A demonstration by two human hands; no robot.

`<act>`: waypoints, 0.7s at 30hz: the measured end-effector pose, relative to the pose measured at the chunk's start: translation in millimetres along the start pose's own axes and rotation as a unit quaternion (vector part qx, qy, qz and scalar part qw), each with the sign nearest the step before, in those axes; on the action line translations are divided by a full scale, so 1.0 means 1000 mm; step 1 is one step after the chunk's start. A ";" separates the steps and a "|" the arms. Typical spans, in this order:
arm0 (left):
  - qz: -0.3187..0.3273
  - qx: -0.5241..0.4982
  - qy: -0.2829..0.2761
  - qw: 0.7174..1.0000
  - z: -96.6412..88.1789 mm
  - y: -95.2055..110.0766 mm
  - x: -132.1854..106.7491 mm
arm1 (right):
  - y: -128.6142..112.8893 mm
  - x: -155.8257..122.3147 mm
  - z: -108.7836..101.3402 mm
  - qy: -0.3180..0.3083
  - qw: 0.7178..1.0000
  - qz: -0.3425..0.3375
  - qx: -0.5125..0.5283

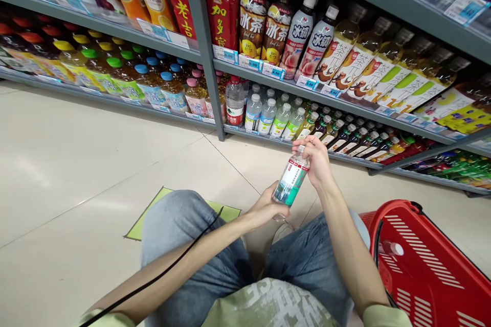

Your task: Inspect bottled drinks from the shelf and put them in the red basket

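Observation:
A clear water bottle [292, 181] with a white, red and green label is tilted in front of my knees, its white cap end toward the shelf. My left hand [264, 204] is wrapped round the lower part of the bottle. At the top, my right hand [316, 158] has its fingers closed about the cap and neck; they partly cover the cap. The bottle is held above the floor, between my bent legs.
A red shopping basket [433, 250] stands at my right, with a white-capped bottle [393, 248] inside. Ahead, grey shelves [326, 94] hold rows of drinks with price tags. A green floor marking [148, 214] lies by my left knee. A black cable [161, 276] crosses my left arm.

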State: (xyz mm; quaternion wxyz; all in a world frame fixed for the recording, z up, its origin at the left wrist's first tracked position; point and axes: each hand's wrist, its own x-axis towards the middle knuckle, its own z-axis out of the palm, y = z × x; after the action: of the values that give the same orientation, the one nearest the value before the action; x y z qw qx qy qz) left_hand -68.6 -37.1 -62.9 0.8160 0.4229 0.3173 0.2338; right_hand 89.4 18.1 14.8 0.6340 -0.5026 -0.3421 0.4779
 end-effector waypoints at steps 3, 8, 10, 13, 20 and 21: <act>0.028 0.038 0.019 0.999 0.000 0.000 0.000 | 0.001 -0.001 0.003 0.014 1.000 -0.011 0.006; 0.083 0.148 0.067 0.983 -0.003 -0.003 -0.002 | 0.003 -0.001 0.005 0.008 1.000 -0.018 0.000; 0.111 0.222 0.099 0.964 -0.005 -0.002 -0.003 | 0.004 0.000 0.004 0.007 1.000 -0.023 -0.002; 0.149 0.332 0.156 0.918 -0.010 0.002 -0.003 | 0.006 0.001 0.002 0.005 1.000 -0.020 0.005; 0.161 0.374 0.169 0.897 -0.014 0.003 -0.002 | 0.003 0.001 0.003 0.017 1.000 -0.017 0.009; 0.162 0.354 0.158 0.907 -0.013 0.003 -0.002 | 0.002 0.001 0.003 0.020 1.000 -0.013 0.006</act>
State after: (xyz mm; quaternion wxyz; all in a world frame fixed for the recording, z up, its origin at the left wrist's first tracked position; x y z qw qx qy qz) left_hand -79.9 -29.9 -65.8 0.5022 0.6873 0.4313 0.2991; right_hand 86.3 20.5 13.9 0.6500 -0.5039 -0.3329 0.4613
